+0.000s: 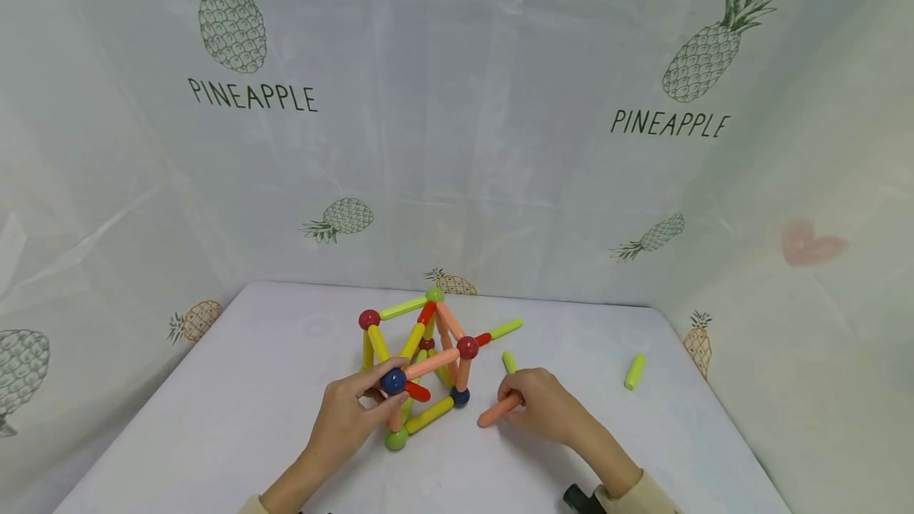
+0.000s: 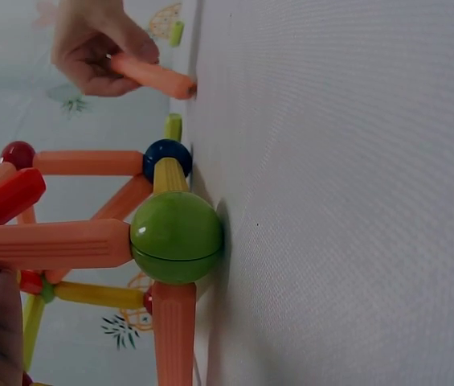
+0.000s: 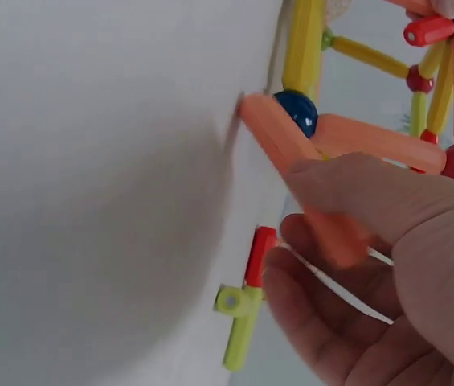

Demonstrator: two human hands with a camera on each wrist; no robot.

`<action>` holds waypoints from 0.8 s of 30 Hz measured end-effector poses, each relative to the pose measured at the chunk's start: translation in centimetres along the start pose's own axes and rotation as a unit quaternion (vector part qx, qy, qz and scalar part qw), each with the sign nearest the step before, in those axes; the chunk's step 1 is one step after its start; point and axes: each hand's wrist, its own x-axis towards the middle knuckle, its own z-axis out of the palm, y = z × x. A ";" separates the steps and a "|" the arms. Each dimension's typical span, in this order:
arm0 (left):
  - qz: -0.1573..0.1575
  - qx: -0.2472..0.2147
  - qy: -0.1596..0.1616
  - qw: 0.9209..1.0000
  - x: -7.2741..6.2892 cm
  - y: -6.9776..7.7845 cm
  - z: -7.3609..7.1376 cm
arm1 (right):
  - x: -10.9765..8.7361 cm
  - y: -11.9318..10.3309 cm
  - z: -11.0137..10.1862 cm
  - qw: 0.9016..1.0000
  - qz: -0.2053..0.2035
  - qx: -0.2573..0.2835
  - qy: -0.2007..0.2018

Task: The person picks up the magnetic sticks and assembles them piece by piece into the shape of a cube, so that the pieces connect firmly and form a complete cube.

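Note:
A cube-like frame of coloured magnetic rods and balls stands on the table, with a green ball (image 1: 396, 440) at its near bottom corner. My left hand (image 1: 343, 419) grips the frame at its near upper corner, fingers and thumb about a dark blue ball (image 1: 393, 381). A short red rod (image 1: 417, 393) juts from that corner beside the thumb. To the right of the frame, my right hand (image 1: 543, 404) pinches a salmon-orange magnetic rod (image 3: 279, 141) between thumb and fingers. The rod's free end points toward the frame, close over the tabletop in the head view.
One yellow-green rod (image 1: 509, 362) lies just behind the right hand, another (image 1: 635, 371) farther right. Behind the frame lies a yellow-green rod (image 1: 507, 329) in line with a red one (image 1: 483, 339). A pineapple-print cloth (image 1: 464, 141) hangs around the white table (image 1: 236, 403).

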 end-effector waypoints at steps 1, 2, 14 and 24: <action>0.000 0.001 0.000 1.000 0.0 0.0 0.0 | 0.0 0.0 -0.1 1.000 0.003 -0.010 -0.005; 0.000 0.001 0.000 1.000 0.0 0.0 0.0 | -0.1 0.1 0.0 1.000 0.004 -0.022 -0.008; 0.011 -0.003 0.007 1.000 -0.1 -0.2 0.0 | 0.6 -1.2 2.3 0.995 -0.079 0.025 0.057; 0.042 -0.006 0.012 0.999 -0.2 -0.3 0.2 | 1.7 -2.6 4.0 0.990 -0.079 0.071 0.090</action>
